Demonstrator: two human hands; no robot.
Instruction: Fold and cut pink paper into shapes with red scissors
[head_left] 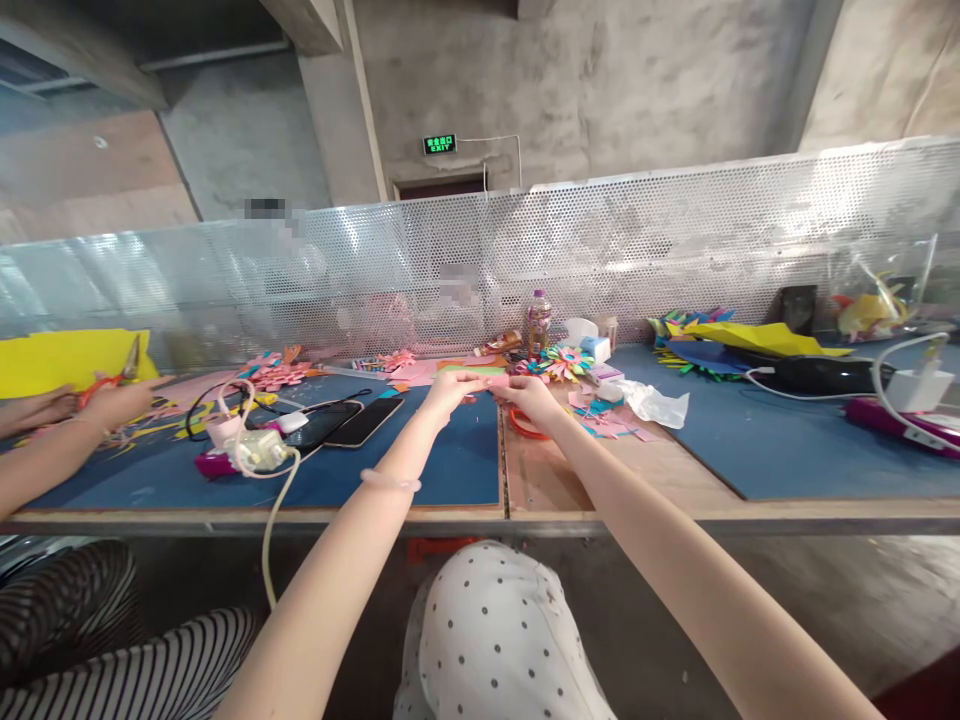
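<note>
Above the middle of the table, my left hand and my right hand meet at their fingertips. Between them they pinch a small piece of pink paper, partly covered by the fingers. Below my right hand lies the red-orange handle of what look like scissors, partly hidden by that hand. Sheets of pink, green and orange paper lie just behind my hands. To the right is a multicoloured paper flower, with pink and blue paper scraps in front of it.
A drink bottle stands behind my hands before a perforated metal screen. Crumpled clear plastic lies right. Left are a phone, a power strip with cables, and a co-worker's hands with scissors and yellow paper.
</note>
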